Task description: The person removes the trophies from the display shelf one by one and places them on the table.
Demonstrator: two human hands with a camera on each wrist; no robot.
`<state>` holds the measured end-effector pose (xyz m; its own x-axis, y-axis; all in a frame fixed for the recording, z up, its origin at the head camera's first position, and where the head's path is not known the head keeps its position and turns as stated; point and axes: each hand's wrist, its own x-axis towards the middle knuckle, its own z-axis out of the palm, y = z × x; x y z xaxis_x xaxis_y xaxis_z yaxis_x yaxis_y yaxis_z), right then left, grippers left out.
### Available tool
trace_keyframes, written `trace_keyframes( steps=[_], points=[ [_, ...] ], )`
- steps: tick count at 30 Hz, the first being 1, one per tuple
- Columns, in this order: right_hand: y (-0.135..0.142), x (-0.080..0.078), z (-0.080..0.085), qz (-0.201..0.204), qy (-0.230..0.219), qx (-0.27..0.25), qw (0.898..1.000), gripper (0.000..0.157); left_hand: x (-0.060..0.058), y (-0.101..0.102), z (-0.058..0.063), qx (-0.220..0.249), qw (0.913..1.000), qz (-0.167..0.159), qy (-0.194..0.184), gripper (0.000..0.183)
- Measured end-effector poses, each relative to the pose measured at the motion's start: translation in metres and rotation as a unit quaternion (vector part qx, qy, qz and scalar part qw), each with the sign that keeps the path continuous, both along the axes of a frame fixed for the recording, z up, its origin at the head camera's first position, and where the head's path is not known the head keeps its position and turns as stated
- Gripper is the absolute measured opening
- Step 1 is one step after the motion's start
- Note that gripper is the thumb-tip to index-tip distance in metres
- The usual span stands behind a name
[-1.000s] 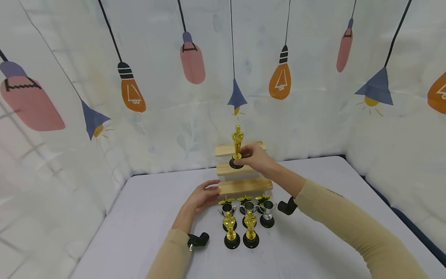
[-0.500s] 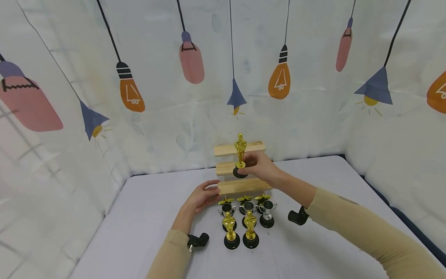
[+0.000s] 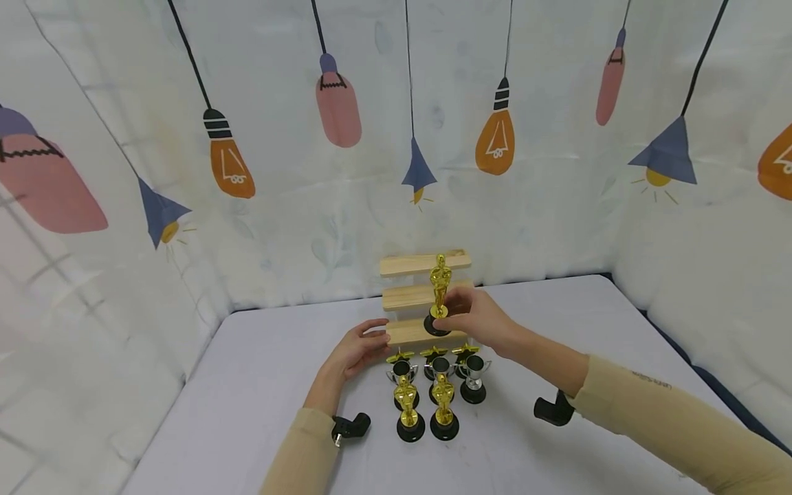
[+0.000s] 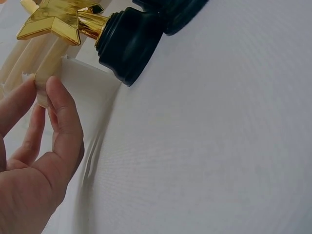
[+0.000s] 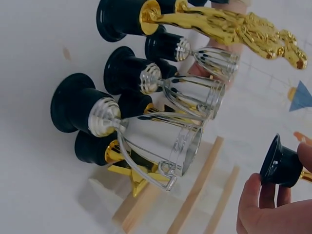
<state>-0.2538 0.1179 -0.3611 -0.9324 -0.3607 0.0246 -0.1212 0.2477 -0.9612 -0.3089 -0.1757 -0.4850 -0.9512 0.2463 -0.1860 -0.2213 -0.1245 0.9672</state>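
Note:
In the head view my right hand (image 3: 481,320) holds a gold figure trophy (image 3: 440,278) upright by its black base, in front of the lowest board of a three-tier wooden display stand (image 3: 405,333). The right wrist view shows my fingers around that black base (image 5: 282,165); the figure is mostly cut off there. My left hand (image 3: 359,350) is at the stand's left end, its thumb and finger pinching the edge of a wooden board (image 4: 46,78). Close in front stand star trophies (image 3: 401,357), silver cup trophies (image 3: 475,375) and two more gold figure trophies (image 3: 443,399).
The trophies stand in rows on a white-covered table (image 3: 278,385), right before the lowest board. A patterned cloth backdrop (image 3: 297,240) rises behind and at both sides. Each wrist carries a black camera mount (image 3: 353,426).
My right hand has come down and to the right with the gold figure trophy, from near the top board to the lowest one. My left hand stays at the stand.

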Motion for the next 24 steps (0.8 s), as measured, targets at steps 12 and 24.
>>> trace_keyframes(
  steps=[12,24],
  points=[
    [0.025,0.029,-0.003,0.003,0.007,-0.001,1.0,0.038,-0.002,0.0,-0.004,-0.005,1.0,0.003,0.007,0.054],
    [0.045,0.055,-0.003,0.006,0.003,-0.001,1.0,0.047,-0.001,0.001,-0.002,0.002,1.0,0.007,-0.004,0.054]
  ],
)
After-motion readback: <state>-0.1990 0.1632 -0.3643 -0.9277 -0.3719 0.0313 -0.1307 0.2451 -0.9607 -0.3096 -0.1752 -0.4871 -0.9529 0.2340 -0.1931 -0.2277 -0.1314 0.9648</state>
